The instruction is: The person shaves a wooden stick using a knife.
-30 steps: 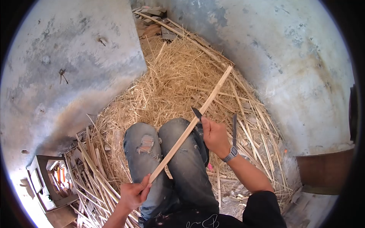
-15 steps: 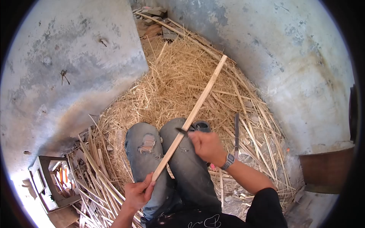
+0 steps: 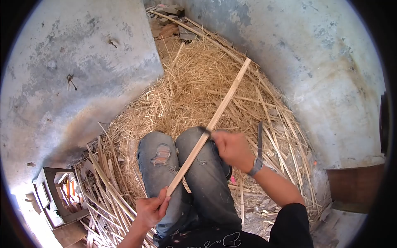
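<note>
A long pale wooden strip (image 3: 226, 99) slants across my knees, its far end up over the shavings. Its near end is gripped by my left hand (image 3: 152, 207), thumb on top and fingers closed around it. My right hand (image 3: 233, 151), with a watch on the wrist, is closed on a knife, somewhat blurred. The dark knife blade (image 3: 204, 130) lies across the strip just above my right knee. The knife's handle is hidden in my fist.
A deep heap of shavings (image 3: 194, 74) covers the floor ahead. Split strips (image 3: 108, 186) lie in a pile at left, near a wooden frame (image 3: 49, 198). A long dark blade (image 3: 259, 138) stands right of my knees. Plastered walls (image 3: 314, 74) rise on both sides.
My right hand and the knife have moved forward along the strip, away from my body. My left hand keeps its hold on the near end, almost unmoved.
</note>
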Action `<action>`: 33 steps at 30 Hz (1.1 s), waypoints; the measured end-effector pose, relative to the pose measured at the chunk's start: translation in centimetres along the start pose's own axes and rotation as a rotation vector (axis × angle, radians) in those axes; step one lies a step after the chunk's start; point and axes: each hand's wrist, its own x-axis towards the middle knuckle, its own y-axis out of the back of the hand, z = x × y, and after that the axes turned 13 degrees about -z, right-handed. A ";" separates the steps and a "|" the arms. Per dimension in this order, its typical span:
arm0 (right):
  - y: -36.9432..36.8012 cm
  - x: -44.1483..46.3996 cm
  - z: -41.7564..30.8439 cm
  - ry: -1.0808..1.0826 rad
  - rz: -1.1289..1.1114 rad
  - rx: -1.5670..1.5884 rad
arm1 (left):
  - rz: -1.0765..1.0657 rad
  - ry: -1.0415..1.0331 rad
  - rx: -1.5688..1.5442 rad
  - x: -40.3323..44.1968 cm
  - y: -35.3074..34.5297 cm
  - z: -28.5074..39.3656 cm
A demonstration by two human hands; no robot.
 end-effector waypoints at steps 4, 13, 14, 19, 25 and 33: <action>1.9 3.5 2.0 -0.140 0.286 0.006 | -0.018 0.000 0.014 -0.2 0.0 0.2; -1.4 1.7 -0.5 0.034 0.196 0.018 | -0.002 -0.016 0.048 0.1 0.4 0.1; -0.8 2.6 0.2 -0.016 0.347 0.000 | -0.009 -0.014 0.061 -0.1 0.5 0.2; 0.6 3.5 1.1 -0.103 0.351 0.005 | 0.012 -0.057 0.100 0.1 0.0 0.3; 0.6 2.8 0.5 -0.068 0.244 0.049 | 0.015 -0.040 0.096 -0.1 0.1 0.2; 0.1 1.3 0.3 -0.078 0.162 0.081 | 0.048 -0.031 0.041 -0.1 -0.2 0.4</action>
